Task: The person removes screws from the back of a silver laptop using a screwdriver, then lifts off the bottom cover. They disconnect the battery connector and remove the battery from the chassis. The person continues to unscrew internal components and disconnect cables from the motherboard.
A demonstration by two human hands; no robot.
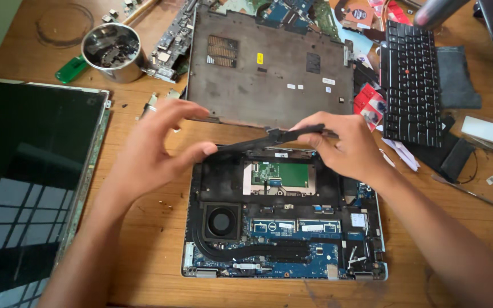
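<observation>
nearest the viewer an opened laptop base lies on the wooden counter, its bottom cover off, showing a round cooling fan, a dark heat pipe, two blue memory modules and a green trackpad board. above the far edge of that base both hands lift a long, thin black strip, held just clear of the chassis. the left hand pinches its left end between thumb and forefinger, the other fingers spread; the right hand is closed around its right end with fingertips curled over it. the strip looks light and somewhat flexible, probably thin plastic or metal, and may bend or snap if twisted, so holding it at both ends suits it. to the left a detached laptop screen panel lies flat, glossy and reflecting a window. beyond the hands a removed grey bottom cover rests inner side up. further left a round metal tin holds a heap of small dark screws and parts. far right lies a loose black keyboard, with circuit boards scattered at the top.
</observation>
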